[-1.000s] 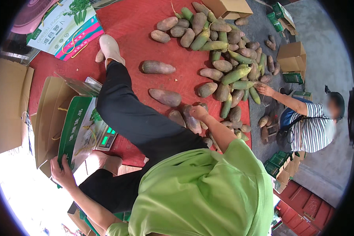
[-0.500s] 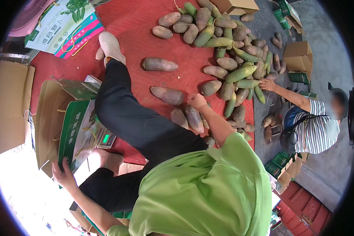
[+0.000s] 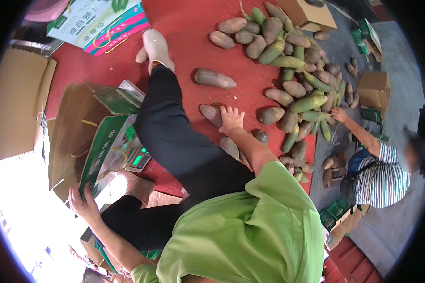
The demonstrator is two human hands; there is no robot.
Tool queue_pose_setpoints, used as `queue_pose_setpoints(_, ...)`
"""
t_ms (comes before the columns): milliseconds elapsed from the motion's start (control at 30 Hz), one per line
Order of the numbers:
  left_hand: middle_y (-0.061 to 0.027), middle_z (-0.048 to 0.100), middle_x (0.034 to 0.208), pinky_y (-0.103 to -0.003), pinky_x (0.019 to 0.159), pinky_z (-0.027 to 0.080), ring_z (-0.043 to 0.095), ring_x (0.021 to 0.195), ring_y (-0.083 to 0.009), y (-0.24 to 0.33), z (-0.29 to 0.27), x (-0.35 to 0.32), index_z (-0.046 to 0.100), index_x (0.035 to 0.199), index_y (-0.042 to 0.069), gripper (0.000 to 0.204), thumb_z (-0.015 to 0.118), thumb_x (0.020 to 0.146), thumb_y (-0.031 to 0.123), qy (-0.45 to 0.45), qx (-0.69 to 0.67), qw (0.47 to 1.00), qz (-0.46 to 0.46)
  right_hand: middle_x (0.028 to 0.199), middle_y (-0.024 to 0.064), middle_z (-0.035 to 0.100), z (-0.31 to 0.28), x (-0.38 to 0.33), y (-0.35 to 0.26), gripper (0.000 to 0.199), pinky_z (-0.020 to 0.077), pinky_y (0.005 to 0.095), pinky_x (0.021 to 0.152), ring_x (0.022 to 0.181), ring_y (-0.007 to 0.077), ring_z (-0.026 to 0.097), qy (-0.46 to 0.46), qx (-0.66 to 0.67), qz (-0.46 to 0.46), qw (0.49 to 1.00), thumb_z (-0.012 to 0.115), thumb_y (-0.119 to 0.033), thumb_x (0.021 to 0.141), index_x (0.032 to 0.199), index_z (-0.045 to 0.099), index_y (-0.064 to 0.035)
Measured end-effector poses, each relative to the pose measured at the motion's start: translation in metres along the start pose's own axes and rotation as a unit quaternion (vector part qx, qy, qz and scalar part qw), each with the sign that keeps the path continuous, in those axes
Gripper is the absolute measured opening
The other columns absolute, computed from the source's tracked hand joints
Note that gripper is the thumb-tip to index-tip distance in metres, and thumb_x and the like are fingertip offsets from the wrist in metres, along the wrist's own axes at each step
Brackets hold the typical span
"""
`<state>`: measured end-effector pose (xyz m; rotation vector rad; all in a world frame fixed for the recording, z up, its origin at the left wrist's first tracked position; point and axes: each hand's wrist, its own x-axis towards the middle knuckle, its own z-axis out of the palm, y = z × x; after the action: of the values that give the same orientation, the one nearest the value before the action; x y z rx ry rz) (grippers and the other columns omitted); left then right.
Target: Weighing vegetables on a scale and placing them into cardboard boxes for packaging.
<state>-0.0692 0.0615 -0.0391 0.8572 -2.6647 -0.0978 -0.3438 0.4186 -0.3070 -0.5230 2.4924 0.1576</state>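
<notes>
My left hand (image 3: pixel 83 203) grips the lower edge of an upright cardboard carton (image 3: pixel 95 155) with a green and white side panel and yellow cord handles. Its flaps stand open. My right hand (image 3: pixel 232 121) is open, fingers spread, over the near end of a purplish-brown radish (image 3: pixel 210 114) on the red mat (image 3: pixel 184 28). Whether the palm presses on it cannot be seen. Beside my right forearm lie more brown radishes (image 3: pixel 229 147), partly covered by the arm. Another long radish (image 3: pixel 215 79) lies farther off by itself.
A heap of green and brown radishes (image 3: pixel 311 101) covers the mat's right side. A co-worker in a striped shirt (image 3: pixel 382 174) reaches into it. A scale (image 3: pixel 139 159) with a lit display stands behind the carton. Other cartons (image 3: pixel 374 92) stand around, and a white boot (image 3: pixel 157 49) is on my foot.
My right hand has moved from the darker radishes near my leg to the single radish beyond, its fingers now spreading. My left hand stays on the carton. The whole view has shifted slightly.
</notes>
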Motion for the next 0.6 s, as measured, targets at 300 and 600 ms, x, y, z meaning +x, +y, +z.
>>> queue_pose_setpoints(300, -0.0072, 0.063, 0.078, -0.036, 0.068, 0.046, 0.061, 0.074, -0.0269, 0.019, -0.013, 0.002, 0.062, 0.076, 0.006, 0.011, 0.070, 0.069, 0.004, -0.009, -0.003, 1.000, 0.018, 0.125, 0.0069, 0.051, 0.005, 0.016, -0.016, 0.058, 0.0345, 0.0550, 0.094, 0.121, 0.0290, 0.044, -0.032, -0.048, 0.015, 0.998, 0.070, -0.035, 0.074, 0.122, 0.045, -0.0165)
queue_pose_setpoints(600, -0.0072, 0.063, 0.077, -0.036, 0.064, 0.048, 0.061, 0.071, -0.0258, 0.015, -0.020, 0.003, 0.061, 0.079, 0.005, 0.014, 0.071, 0.068, 0.008, -0.009, -0.027, 0.998, 0.062, 0.121, 0.0140, 0.055, 0.024, 0.068, 0.063, 0.090, 0.0442, 0.0460, 0.092, 0.112, 0.0283, 0.054, -0.080, 0.260, 0.054, 0.961, 0.088, -0.026, 0.047, 0.124, 0.046, -0.0045)
